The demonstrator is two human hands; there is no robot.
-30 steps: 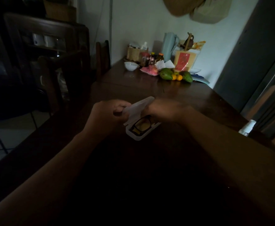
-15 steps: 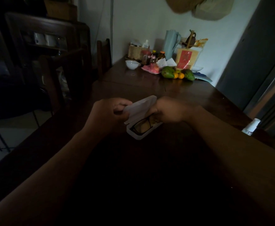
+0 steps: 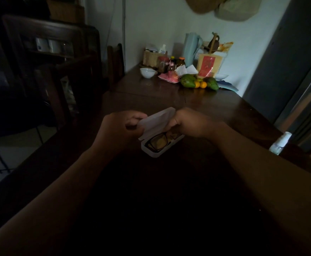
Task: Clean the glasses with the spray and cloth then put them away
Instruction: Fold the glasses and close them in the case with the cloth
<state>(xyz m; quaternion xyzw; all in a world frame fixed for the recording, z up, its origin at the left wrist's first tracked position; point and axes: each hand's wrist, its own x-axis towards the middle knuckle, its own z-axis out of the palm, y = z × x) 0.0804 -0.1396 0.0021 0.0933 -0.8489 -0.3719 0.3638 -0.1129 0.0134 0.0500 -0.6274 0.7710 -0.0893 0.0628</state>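
The glasses (image 3: 157, 142) have a black frame. They lie inside a white case (image 3: 152, 153) on the dark table (image 3: 215, 108), in the middle of it and near the person. Something yellow shows under them, but it is too dark to tell what it is. The lid (image 3: 157, 120) is up and tilts over the far side of the case.

The left hand (image 3: 119, 126) has its fingers curled round the left end of the lid and holds it. The right hand (image 3: 191, 122) is curled tight on the right end of the lid, just above the glasses. Both arms reach in from the near side.

A white bottle (image 3: 280, 142) stands at the right edge of the table, well apart from the case.

At the far end of the table are a small white bowl (image 3: 147, 72), some jars (image 3: 171, 63), green fruit (image 3: 188, 81) and oranges (image 3: 201, 84). A blue jug (image 3: 190, 47) stands by the wall. A chair (image 3: 115, 61) is at the far left.
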